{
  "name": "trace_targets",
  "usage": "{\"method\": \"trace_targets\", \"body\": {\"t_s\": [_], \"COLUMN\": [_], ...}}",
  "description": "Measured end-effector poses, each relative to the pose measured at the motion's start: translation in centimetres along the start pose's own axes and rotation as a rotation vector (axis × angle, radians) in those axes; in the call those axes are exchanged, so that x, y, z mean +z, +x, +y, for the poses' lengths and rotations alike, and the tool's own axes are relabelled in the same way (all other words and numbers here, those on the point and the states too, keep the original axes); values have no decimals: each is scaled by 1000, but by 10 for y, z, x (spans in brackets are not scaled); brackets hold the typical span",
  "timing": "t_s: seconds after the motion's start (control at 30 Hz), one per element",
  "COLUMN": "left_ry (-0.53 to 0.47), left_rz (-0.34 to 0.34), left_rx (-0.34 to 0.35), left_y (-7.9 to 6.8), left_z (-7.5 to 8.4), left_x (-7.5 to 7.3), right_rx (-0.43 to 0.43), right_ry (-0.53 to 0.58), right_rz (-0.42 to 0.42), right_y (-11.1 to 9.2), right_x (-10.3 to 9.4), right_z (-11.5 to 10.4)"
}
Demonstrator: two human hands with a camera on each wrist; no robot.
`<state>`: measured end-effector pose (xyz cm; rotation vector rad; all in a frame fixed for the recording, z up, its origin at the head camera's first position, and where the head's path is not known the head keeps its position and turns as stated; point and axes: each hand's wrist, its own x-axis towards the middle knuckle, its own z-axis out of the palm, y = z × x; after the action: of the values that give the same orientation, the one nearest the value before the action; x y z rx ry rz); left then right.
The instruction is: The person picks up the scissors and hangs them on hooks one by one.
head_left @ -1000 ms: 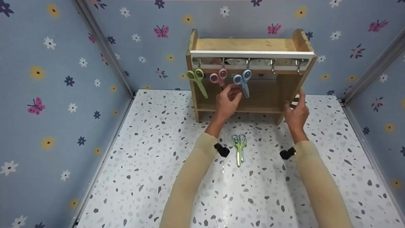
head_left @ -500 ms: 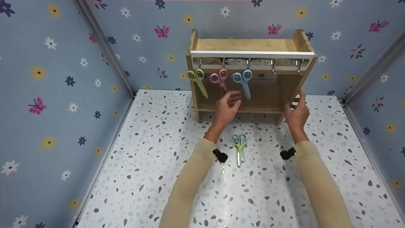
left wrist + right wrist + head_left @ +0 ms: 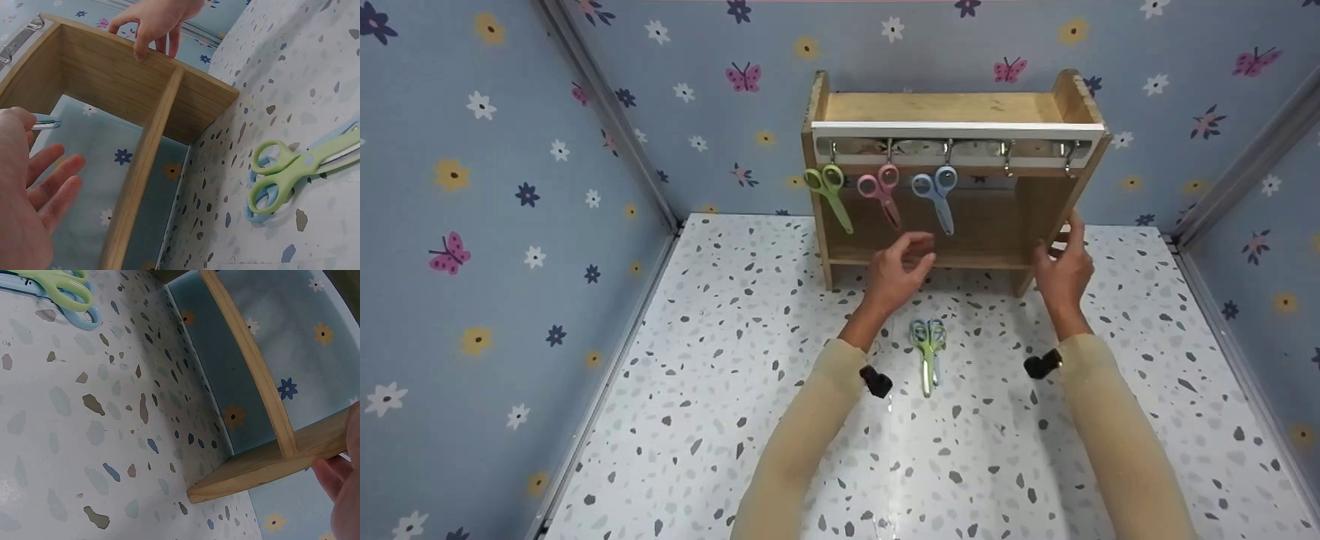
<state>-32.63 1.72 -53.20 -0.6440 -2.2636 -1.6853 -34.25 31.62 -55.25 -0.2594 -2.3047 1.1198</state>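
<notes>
In the head view a wooden rack (image 3: 937, 106) stands at the back, with a row of metal hooks along its front. From three of the hooks hang green scissors (image 3: 832, 196), pink scissors (image 3: 883, 196) and blue scissors (image 3: 937, 199). My left hand (image 3: 898, 274) is just below the pink and blue pairs, fingers loosely bent, holding nothing. The right side panel (image 3: 140, 59) of the rack is gripped at its edge by my right hand (image 3: 1063, 266). On the tabletop before the rack lie another green pair of scissors (image 3: 298, 169) and a blue pair (image 3: 262, 197) partly under it.
Two bare hooks (image 3: 1008, 159) are at the rack's right end. A speckled white tabletop (image 3: 720, 420) spreads around the rack. Flower-patterned panels (image 3: 502, 300) enclose it at the back and both sides.
My left hand has drawn down and back from the hanging blue scissors, which now hang free of it. My right hand keeps its grip on the rack in the same spot.
</notes>
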Motion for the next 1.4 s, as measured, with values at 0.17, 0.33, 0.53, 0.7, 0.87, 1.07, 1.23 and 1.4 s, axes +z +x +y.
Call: {"method": "trace_targets", "body": {"t_s": [0.17,0.33,0.53,0.7,0.87,1.07,1.23,1.4], "left_ry": [14,72,189,211,194,211,225,258], "left_rz": [-20,-46,-74,-104,-119,-131,-153,-172], "left_rx": [0,2,-7,-32,-39,-39,-39,-48], "left_y": [-6,-14,-22,-30,-37,-45,-51,-58], "left_z": [-3,-3,-3,-4,-5,-7,-7,-11], "left_x": [0,1,2,3,3,4,4,3], "right_rx": [4,10,23,19,10,23,26,29], "right_ry": [6,9,15,18,8,3,8,13], "right_rz": [-6,-10,-27,-21,-8,-21,-26,-31], "right_y": [0,0,2,1,0,1,1,1], "right_x": [0,-1,-1,-1,-1,-1,-2,-2], "right_z": [0,-1,-3,-4,-3,-3,-3,-3]}}
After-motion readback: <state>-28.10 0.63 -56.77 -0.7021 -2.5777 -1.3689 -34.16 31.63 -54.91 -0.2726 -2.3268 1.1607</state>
